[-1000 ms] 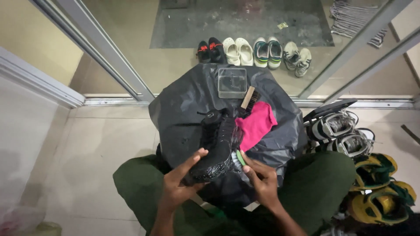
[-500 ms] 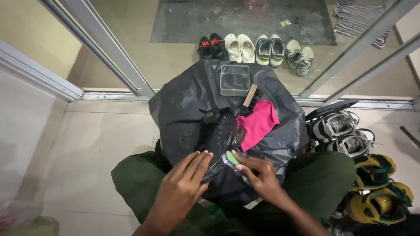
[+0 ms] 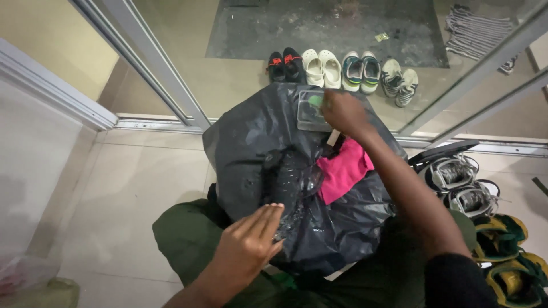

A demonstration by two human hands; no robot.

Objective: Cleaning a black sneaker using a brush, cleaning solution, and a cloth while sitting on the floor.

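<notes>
In the head view, a black plastic sheet (image 3: 251, 148) is seen spread over the lap of a seated person in dark green trousers (image 3: 188, 239), on a pale tiled floor (image 3: 131, 188). A wet black shoe (image 3: 288, 185) lies on the middle of the sheet, with a pink cloth (image 3: 342, 171) just beside it on the right. The left hand (image 3: 251, 245) is held flat and open, its fingers together, with the fingertips (image 3: 275, 212) touching the near end of the shoe; nothing is gripped by it. The right hand (image 3: 342, 114) is stretched out to the far edge of the sheet, where a clear plastic tray (image 3: 308, 117) rests. A small green thing (image 3: 315, 101) is seen at its fingertips over the tray; whether it is pinched or merely touched cannot be told.

Beyond a glass door with a metal frame (image 3: 154, 63), a row of shoes (image 3: 342, 71) is lined up at the edge of a dark mat (image 3: 319, 28). To the right, grey sneakers (image 3: 462, 185) and yellow-and-green boots (image 3: 508, 256) are set near the person's knee.
</notes>
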